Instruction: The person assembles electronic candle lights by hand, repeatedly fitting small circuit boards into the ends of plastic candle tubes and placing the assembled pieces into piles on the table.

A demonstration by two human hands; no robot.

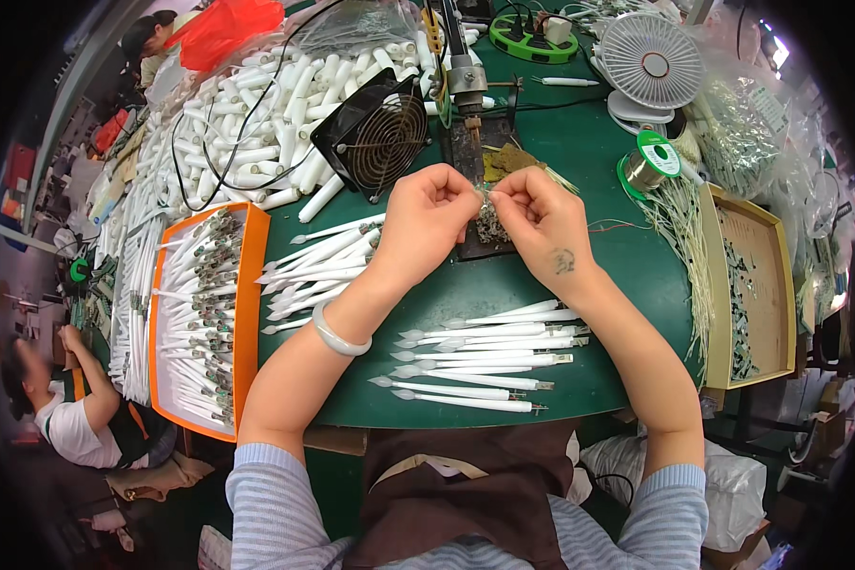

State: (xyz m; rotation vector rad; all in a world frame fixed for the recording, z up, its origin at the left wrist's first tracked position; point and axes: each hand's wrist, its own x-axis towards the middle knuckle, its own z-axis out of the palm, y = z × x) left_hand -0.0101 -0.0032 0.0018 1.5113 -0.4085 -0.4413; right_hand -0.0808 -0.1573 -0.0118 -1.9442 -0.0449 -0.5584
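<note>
Both hands meet under the tip of an upright soldering iron fixed on a stand. My left hand is closed in a pinch, with thumb and forefinger together. Close beside it, my right hand pinches too, its fingertips nearly touching the left's. Whatever they hold is too small and too hidden to name. Just below the fingertips, grey crumbly residue lies on a dark plate. Nearer to me, several white candle-shaped sticks with pointed, flame-like tips lie side by side on the green tabletop.
An orange box of similar sticks stands at left, before a heap of white tubes. A black fan sits left of the iron. At right are a solder spool, a white fan, thin wires and a cardboard tray.
</note>
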